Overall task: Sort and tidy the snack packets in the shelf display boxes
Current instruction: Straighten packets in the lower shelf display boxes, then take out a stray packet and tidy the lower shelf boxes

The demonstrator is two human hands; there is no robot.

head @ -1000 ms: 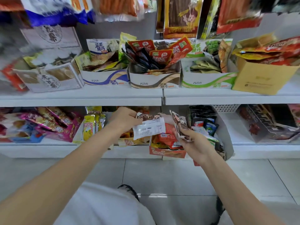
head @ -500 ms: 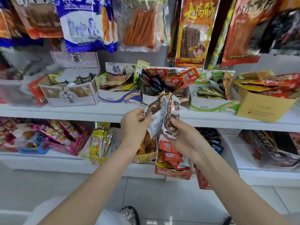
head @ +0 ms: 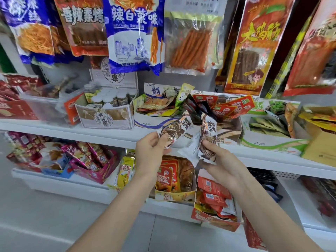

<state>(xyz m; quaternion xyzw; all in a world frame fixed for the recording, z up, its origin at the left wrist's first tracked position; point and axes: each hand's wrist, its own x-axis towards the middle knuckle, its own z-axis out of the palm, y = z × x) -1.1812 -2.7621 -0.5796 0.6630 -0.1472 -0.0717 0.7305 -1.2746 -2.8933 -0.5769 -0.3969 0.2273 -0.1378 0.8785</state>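
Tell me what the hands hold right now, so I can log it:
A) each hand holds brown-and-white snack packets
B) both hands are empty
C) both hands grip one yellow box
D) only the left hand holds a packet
A: the left hand pinches one brown-and-white packet, and the right hand grips more brown-and-white packets, in front of the upper shelf.

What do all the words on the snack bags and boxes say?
"香辣素烤" on the hanging red bag
"辣白菜味" on the hanging blue bag
"大鸡筋" on the hanging orange bag
"无花果" on the white box
"坚果脆巧" on the box flap
The packets in the left hand and right hand, and all the small print, are too blurred to read.
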